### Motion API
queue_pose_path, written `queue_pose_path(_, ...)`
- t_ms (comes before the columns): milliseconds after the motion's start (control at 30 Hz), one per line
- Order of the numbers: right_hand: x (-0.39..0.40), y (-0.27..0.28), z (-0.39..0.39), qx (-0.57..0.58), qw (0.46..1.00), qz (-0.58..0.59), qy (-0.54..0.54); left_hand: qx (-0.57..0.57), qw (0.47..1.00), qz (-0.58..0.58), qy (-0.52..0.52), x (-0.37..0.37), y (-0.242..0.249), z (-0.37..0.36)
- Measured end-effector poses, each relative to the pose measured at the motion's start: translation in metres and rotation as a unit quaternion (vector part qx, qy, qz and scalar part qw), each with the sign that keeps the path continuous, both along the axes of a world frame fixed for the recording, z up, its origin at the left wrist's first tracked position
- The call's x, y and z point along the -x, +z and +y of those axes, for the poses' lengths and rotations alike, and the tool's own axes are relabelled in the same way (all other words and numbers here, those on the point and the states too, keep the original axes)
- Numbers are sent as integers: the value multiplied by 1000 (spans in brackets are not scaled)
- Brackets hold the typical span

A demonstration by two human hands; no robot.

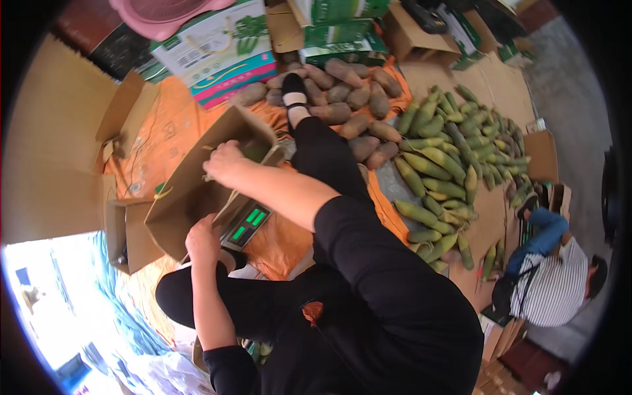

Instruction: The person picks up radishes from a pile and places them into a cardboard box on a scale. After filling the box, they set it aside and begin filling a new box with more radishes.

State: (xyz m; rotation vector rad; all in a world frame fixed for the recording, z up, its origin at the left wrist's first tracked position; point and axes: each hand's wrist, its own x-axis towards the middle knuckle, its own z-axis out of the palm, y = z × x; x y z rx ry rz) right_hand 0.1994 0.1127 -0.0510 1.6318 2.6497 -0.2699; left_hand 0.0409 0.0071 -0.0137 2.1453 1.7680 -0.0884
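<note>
In front of me an open cardboard box stands tilted in view, beside a scale with a lit green display. My left hand is closed on the box's near edge. Over the box opening, my right hand has curled fingers, with a thin pale cord-like piece by the fingertips; what they hold is not clear. Something green shows inside the box at its far end, and the rest of its inside is dark.
Large brown-skinned tubers lie on an orange sheet ahead. Long green radishes are heaped to the right. Printed cartons and a pink basin stand at the back. Another person sits at the far right.
</note>
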Motion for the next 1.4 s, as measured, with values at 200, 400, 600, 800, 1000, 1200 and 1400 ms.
queue_pose_path(200,-37,43,-7,36,975,218,-4,9,999,-32,10,-4,3,2)
queue_pose_path(400,-193,96,-60,37,871,467,-150,5,999,-38,-8,-5,4,1)
queue_pose_path(600,-350,-14,-202,38,848,318,-423,9,999,-43,-2,-4,-1,1)
queue_pose_path(800,-381,-151,-406,162,771,135,-601,6,999,-37,3,-1,-7,1)
queue_pose_path(1000,-359,-238,-544,394,881,-157,-212,-5,998,-58,-13,11,-19,3)
queue_pose_path(1200,-303,-226,-565,437,435,185,-765,4,998,-58,10,7,-17,2)
queue_pose_path(1400,-275,-257,-563,319,437,169,-824,-10,999,-44,2,6,-16,2)
